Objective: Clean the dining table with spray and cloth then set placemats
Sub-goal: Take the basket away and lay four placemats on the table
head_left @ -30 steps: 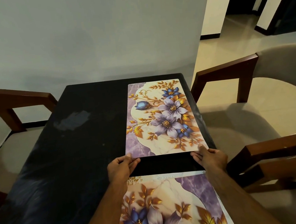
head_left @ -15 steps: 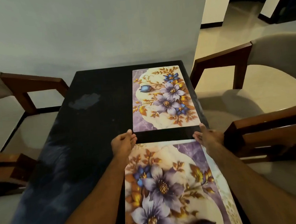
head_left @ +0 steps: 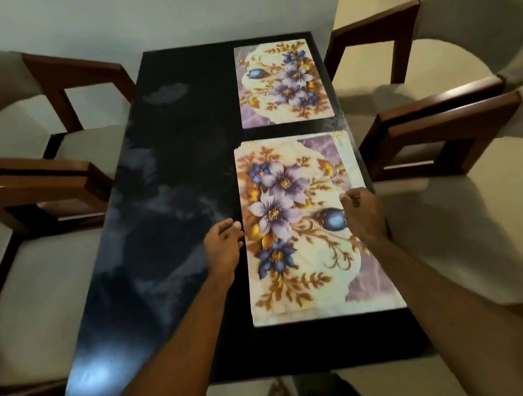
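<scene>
Two floral placemats lie on the right half of the black dining table (head_left: 174, 239). The far placemat (head_left: 283, 82) lies flat near the wall end. The near placemat (head_left: 302, 225) is larger in view, and a second mat's corner shows under its far right corner. My left hand (head_left: 223, 247) rests on the table with its fingertips touching the near placemat's left edge. My right hand (head_left: 363, 216) hovers over that mat's right edge with curled fingers. Blur hides whether it pinches the mat.
Cushioned wooden chairs stand on both sides: two on the left (head_left: 27, 196) and two on the right (head_left: 446, 126). A white wall (head_left: 169, 10) runs along the table's far end. Pale smears mark the table's left half. Tiled floor lies to the right.
Both hands left the far placemat's near corners and drew back to the side edges of the near placemat. The camera tilted down, so the whole near mat is in view.
</scene>
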